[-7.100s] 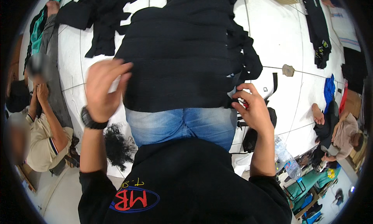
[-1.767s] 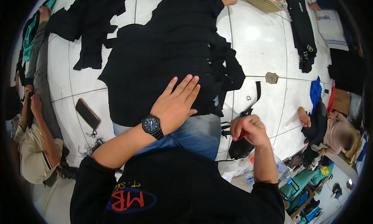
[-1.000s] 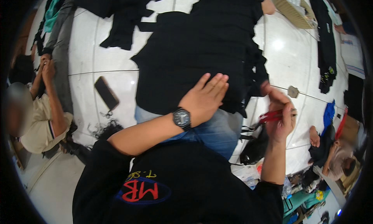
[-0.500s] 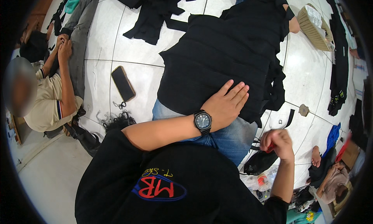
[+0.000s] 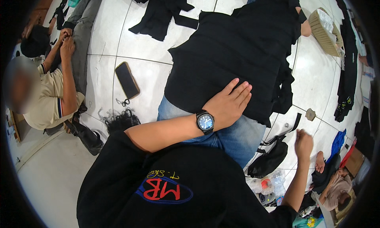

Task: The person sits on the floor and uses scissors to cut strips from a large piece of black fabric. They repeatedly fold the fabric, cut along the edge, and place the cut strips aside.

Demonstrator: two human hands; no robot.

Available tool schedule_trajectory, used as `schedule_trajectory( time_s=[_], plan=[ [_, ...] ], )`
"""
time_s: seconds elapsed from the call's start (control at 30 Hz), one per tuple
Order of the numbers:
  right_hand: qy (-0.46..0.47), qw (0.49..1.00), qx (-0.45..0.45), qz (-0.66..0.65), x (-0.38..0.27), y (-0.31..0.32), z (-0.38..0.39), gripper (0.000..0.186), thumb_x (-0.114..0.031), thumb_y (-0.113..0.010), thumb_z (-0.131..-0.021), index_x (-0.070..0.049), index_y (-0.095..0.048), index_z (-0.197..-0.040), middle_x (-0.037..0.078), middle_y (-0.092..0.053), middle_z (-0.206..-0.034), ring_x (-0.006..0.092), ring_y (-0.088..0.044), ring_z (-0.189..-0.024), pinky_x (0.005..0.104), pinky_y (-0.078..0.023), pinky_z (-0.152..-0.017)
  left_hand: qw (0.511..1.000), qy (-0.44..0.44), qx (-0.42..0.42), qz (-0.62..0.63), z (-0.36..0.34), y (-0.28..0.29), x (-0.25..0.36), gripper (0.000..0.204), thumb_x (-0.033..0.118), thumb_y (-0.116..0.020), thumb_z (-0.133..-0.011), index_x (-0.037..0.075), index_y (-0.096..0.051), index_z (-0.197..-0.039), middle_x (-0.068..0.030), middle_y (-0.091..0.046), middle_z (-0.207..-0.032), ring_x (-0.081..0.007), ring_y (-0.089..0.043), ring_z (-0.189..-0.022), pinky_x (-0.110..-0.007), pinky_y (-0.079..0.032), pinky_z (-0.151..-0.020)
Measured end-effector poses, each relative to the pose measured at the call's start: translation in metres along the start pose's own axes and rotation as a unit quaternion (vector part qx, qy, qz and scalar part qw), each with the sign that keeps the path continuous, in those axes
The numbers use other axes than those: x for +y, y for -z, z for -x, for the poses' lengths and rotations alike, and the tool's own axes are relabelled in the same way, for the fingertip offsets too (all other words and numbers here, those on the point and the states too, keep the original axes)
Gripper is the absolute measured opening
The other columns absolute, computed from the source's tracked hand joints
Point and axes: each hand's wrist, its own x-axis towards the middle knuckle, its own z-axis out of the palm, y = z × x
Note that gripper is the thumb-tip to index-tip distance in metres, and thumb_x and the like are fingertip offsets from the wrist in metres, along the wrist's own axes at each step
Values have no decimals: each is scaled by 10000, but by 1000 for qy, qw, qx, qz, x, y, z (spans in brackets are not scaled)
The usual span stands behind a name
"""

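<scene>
A large piece of black cloth (image 5: 225, 58) lies spread over my lap in blue jeans (image 5: 170, 109) and reaches away over the tiled floor. Its right edge is ragged, with strips and folds. My left hand (image 5: 229, 103) rests flat on the near part of the cloth, fingers stretched out, a black watch (image 5: 205, 121) on the wrist. Off to the right, clear of the cloth, my right hand (image 5: 304, 145) is raised and closed. It is slightly blurred, and whatever its fingers hold is hidden.
A phone (image 5: 128, 80) lies on the floor at left, near a person (image 5: 49, 93) working with both hands. Beside my right knee are a black bag (image 5: 269, 158) and plastic bottles (image 5: 277, 178). Far right stands a woven basket (image 5: 324, 34). More black pieces (image 5: 162, 18) lie beyond.
My right hand has swung outward to the right, away from the cloth's edge and the bag. Red visible at its fingers before no longer shows. My left hand stays flat on the cloth.
</scene>
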Motion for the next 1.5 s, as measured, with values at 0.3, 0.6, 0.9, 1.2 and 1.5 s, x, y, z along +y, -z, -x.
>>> schedule_trajectory(
  time_s=[0.3,0.6,0.9,1.2,1.5],
  plan=[
    [253,932,219,-138,-153,68,-49,345,-239,-604,-969,41,-668,-1160,260,-641,-1249,394,-551,-1250,463,-422,-1064,999,9,-6,38,-1,3,1,489,260,-529,-984,-15,-560,-1388,-181,-514,-1492,-293,-423,-1441,-516,-242,-1219],
    [77,993,87,12,-24,15,-7,293,-172,-671,-901,5,-510,-732,182,-551,-732,379,-526,-733,449,-431,-688,999,-8,24,21,-2,-2,2,451,213,-493,-964,-12,-605,-1338,-184,-530,-1475,-291,-442,-1426,-524,-256,-1212],
    [181,851,126,-477,-169,73,-19,454,-373,-525,-1024,46,-661,-1134,215,-667,-1233,336,-644,-1109,435,-478,-952,997,26,0,74,6,29,-3,552,374,-606,-948,8,-593,-1363,-162,-513,-1498,-287,-403,-1453,-523,-233,-1221],
    [217,971,70,-72,-91,41,-8,229,-112,-701,-834,-34,-513,-731,160,-532,-717,381,-526,-734,487,-403,-688,1000,3,21,2,10,16,-15,472,241,-554,-948,11,-596,-1359,-161,-534,-1480,-290,-424,-1442,-522,-237,-1223],
    [24,976,29,-214,52,-31,33,386,-269,-604,-991,22,-569,-740,215,-635,-773,372,-587,-723,448,-452,-675,999,2,43,7,9,13,-14,423,182,-507,-950,15,-630,-1319,-164,-569,-1440,-302,-455,-1419,-535,-253,-1216]
  ],
)
